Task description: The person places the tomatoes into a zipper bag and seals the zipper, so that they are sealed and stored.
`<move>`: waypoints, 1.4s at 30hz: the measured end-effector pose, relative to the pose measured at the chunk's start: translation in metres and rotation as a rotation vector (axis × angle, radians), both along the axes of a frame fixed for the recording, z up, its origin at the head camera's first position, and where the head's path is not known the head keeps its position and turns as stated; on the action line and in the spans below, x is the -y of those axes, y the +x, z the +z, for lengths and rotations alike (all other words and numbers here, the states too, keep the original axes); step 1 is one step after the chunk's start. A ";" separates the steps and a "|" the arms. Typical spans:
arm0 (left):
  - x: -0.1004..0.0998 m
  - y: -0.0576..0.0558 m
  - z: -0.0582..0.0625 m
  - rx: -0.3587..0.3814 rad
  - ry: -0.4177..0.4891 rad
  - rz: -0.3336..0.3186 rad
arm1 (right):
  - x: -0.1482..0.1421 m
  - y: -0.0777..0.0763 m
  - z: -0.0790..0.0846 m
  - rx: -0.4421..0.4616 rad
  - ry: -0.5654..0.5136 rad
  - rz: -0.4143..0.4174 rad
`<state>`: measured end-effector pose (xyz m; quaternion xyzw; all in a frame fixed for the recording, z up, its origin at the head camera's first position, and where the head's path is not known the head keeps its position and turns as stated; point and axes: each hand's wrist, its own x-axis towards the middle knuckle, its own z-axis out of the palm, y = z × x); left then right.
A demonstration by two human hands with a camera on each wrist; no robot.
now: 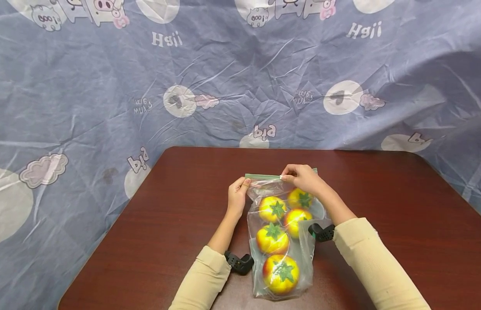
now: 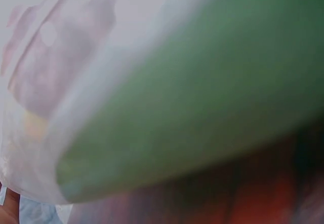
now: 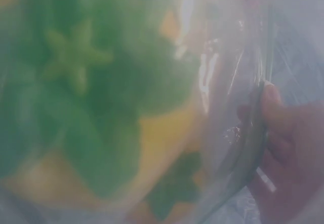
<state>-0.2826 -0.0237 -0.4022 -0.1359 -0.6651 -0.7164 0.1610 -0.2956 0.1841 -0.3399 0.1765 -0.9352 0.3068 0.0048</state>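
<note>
A clear zip bag [image 1: 307,267] with a green zip strip [image 1: 261,177] lies along the table, holding several yellow-red fruits [image 1: 280,275] with green star-shaped leaves. At the bag's top left corner my left hand [image 1: 236,198] pinches the edge between thumb and fingers. My right hand [image 1: 306,178] grips the strip by its small white slider [image 1: 282,177], right of its middle. Through the right wrist view, blurred plastic and leafy fruit [image 3: 162,138] fill the left, with the right hand [image 3: 293,153] on the bag's edge. Blurred green and plastic cover most of the left wrist view.
The dark red-brown table [image 1: 178,206] spreads out on both sides of the bag. Behind it hangs a wrinkled blue-grey printed cloth [image 1: 232,77]. Black wrist cameras [image 1: 240,263] sit close to the bag's sides.
</note>
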 end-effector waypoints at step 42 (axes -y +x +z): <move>-0.001 -0.003 -0.012 -0.003 0.043 -0.027 | -0.002 -0.001 -0.023 -0.087 0.032 -0.013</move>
